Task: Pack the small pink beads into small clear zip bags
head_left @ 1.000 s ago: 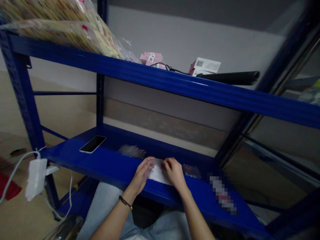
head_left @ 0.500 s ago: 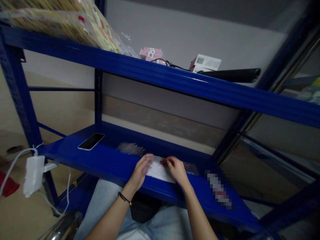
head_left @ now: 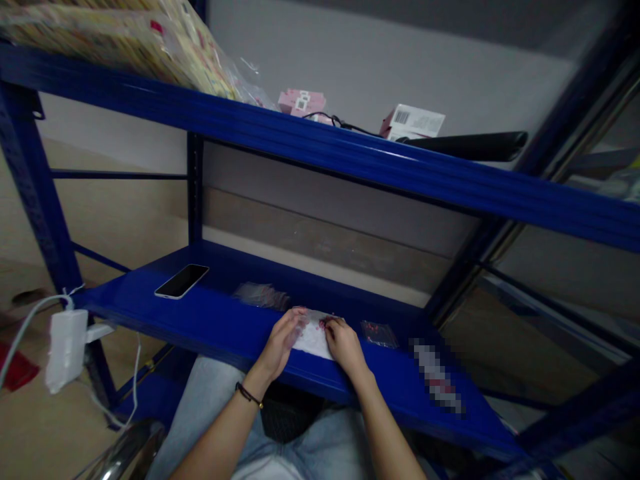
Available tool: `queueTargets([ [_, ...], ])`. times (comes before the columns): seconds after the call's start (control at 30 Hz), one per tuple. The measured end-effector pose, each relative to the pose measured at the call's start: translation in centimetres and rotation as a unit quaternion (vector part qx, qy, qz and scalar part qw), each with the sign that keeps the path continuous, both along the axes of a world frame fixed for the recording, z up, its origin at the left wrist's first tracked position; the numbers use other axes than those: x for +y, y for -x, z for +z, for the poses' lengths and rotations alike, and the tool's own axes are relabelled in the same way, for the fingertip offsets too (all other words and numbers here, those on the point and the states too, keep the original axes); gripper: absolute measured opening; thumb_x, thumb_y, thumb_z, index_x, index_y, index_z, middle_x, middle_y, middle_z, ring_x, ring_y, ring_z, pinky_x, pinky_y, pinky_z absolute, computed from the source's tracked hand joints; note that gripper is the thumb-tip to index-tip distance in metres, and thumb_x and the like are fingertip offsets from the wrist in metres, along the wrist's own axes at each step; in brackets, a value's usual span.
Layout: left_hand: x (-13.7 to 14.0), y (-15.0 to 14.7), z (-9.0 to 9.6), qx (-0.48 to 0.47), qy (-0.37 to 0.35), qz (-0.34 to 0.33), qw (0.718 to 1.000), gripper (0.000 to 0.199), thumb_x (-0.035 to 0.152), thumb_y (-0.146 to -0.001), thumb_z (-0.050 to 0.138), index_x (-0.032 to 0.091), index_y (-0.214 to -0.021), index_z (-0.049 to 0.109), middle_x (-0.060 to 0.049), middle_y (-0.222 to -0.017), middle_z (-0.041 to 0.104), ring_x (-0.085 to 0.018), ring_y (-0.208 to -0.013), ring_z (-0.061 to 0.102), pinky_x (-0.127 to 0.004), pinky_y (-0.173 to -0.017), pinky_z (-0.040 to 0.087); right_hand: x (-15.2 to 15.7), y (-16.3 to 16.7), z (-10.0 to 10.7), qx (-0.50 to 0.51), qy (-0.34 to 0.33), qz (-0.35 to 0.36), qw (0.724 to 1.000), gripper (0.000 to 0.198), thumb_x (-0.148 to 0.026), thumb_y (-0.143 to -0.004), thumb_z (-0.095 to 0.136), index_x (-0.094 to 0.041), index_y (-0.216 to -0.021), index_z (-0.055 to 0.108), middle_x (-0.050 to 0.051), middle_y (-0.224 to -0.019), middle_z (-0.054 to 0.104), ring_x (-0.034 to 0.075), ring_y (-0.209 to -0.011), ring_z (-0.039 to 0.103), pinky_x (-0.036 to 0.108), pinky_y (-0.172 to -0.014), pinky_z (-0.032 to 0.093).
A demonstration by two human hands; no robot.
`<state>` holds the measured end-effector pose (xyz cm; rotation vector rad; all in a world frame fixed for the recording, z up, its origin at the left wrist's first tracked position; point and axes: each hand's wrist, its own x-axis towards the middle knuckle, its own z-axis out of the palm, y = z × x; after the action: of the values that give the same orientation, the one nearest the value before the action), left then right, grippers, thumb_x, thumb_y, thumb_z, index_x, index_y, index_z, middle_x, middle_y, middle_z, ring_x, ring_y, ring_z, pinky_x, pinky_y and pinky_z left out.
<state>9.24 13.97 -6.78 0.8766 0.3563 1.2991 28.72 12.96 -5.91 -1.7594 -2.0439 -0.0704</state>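
A white sheet (head_left: 311, 341) lies on the blue shelf, with small dark-red pieces (head_left: 321, 325) scattered on it. My left hand (head_left: 280, 340) is at the sheet's left edge, its fingers curled around what looks like a small clear plastic bag (head_left: 302, 325), mostly hidden. On the right side of the sheet, my right hand (head_left: 345, 345) has its fingertips pinched down at the red pieces; what is between them is too small to make out. Behind my left hand lies a pile of clear plastic bags (head_left: 260, 295). To the right is a clear bag with red bits inside (head_left: 379, 333).
A phone (head_left: 182, 281) lies on the shelf's left part. A blurred-out pale item (head_left: 437, 377) is at the right. The upper blue beam (head_left: 310, 140) crosses above my hands, with pink boxes (head_left: 302, 101) and a black tube (head_left: 470, 146) on that level. A white power adapter (head_left: 66, 350) hangs left.
My right hand has moved left over the white sheet, to the red pieces, uncovering more of the clear bag on the right. My left hand has stayed about where it was.
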Motion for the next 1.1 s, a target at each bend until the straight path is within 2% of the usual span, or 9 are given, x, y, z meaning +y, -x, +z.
queueTargets([
  [0.13,-0.4,0.0,0.3,0.047,-0.027,0.006,0.998,0.031,0.039,-0.088,0.066,0.02,-0.111,0.067,-0.008,-0.115,0.064,-0.023,-0.106,0.059,-0.029,-0.093,0.043,0.1,0.2,-0.1,-0.005,-0.007,-0.01,1.0,0.023,-0.021,-0.095,0.045,-0.018,-0.095,0.069,0.009,-0.106,0.069,0.02,-0.099,0.064,0.026,-0.089,0.045],
  [0.27,-0.7,0.0,0.6,0.111,-0.072,0.012,0.991,0.034,0.041,-0.087,0.067,0.02,-0.114,0.066,-0.008,-0.112,0.065,-0.024,-0.108,0.058,-0.029,-0.093,0.042,0.0,-0.2,0.9,0.017,-0.021,-0.009,1.0,0.026,-0.02,-0.094,0.045,-0.017,-0.09,0.07,0.01,-0.097,0.069,0.021,-0.092,0.065,0.027,-0.084,0.047],
  [0.37,-0.7,0.0,0.7,0.155,-0.118,0.039,0.98,0.036,0.04,-0.086,0.069,0.02,-0.116,0.065,-0.008,-0.108,0.065,-0.025,-0.106,0.057,-0.031,-0.094,0.041,-0.1,-0.4,2.6,0.119,-0.045,-0.019,0.992,0.026,-0.026,-0.092,0.048,-0.017,-0.088,0.071,0.009,-0.088,0.07,0.021,-0.081,0.065,0.028,-0.077,0.048],
  [0.43,-0.6,-0.2,0.7,0.193,-0.142,0.066,0.969,0.037,0.039,-0.083,0.071,0.021,-0.115,0.066,-0.007,-0.107,0.066,-0.025,-0.104,0.058,-0.033,-0.094,0.041,-0.3,-0.1,3.9,0.221,-0.046,-0.015,0.974,0.028,-0.034,-0.092,0.05,-0.016,-0.091,0.072,0.007,-0.082,0.071,0.02,-0.074,0.064,0.028,-0.07,0.049],
  [0.53,-0.5,-0.4,0.5,0.242,-0.162,0.09,0.952,0.037,0.036,-0.08,0.074,0.021,-0.114,0.067,-0.008,-0.108,0.067,-0.027,-0.103,0.059,-0.034,-0.094,0.041,-0.9,0.8,5.6,0.296,-0.024,0.057,0.953,0.031,-0.041,-0.091,0.054,-0.016,-0.095,0.073,0.006,-0.084,0.072,0.019,-0.073,0.064,0.027,-0.068,0.05],
  [0.63,-0.4,-0.4,0.5,0.254,-0.167,0.092,0.948,0.037,0.035,-0.081,0.073,0.022,-0.114,0.067,-0.008,-0.11,0.067,-0.028,-0.105,0.058,-0.035,-0.095,0.041,-1.2,1.1,6.2,0.283,-0.02,0.112,0.952,0.029,-0.038,-0.091,0.053,-0.02,-0.101,0.074,0.006,-0.098,0.073,0.018,-0.083,0.066,0.027,-0.074,0.05],
  [0.77,-0.4,-0.3,0.5,0.223,-0.157,0.079,0.959,0.036,0.037,-0.084,0.07,0.021,-0.116,0.065,-0.008,-0.113,0.067,-0.027,-0.107,0.058,-0.035,-0.097,0.04,-0.7,0.0,5.1,0.248,-0.026,0.043,0.968,0.03,-0.03,-0.093,0.048,-0.018,-0.106,0.072,0.008,-0.1,0.073,0.019,-0.085,0.067,0.028,-0.078,0.051],
  [0.9,-0.4,-0.2,0.5,0.181,-0.122,0.068,0.973,0.038,0.042,-0.086,0.068,0.019,-0.116,0.065,-0.009,-0.11,0.067,-0.027,-0.107,0.058,-0.033,-0.095,0.041,-0.1,-0.9,2.9,0.092,-0.007,-0.006,0.996,0.031,-0.017,-0.092,0.043,-0.02,-0.096,0.074,0.007,-0.098,0.071,0.019,-0.093,0.066,0.027,-0.085,0.046],
  [1.1,-0.4,-0.3,0.5,0.145,-0.092,0.052,0.984,0.037,0.042,-0.086,0.068,0.019,-0.114,0.066,-0.008,-0.107,0.066,-0.025,-0.105,0.058,-0.032,-0.093,0.042,-0.1,-0.4,0.9,-0.034,-0.001,-0.042,0.999,0.025,-0.019,-0.094,0.047,-0.02,-0.093,0.073,0.01,-0.1,0.067,0.02,-0.099,0.061,0.026,-0.087,0.044],
])
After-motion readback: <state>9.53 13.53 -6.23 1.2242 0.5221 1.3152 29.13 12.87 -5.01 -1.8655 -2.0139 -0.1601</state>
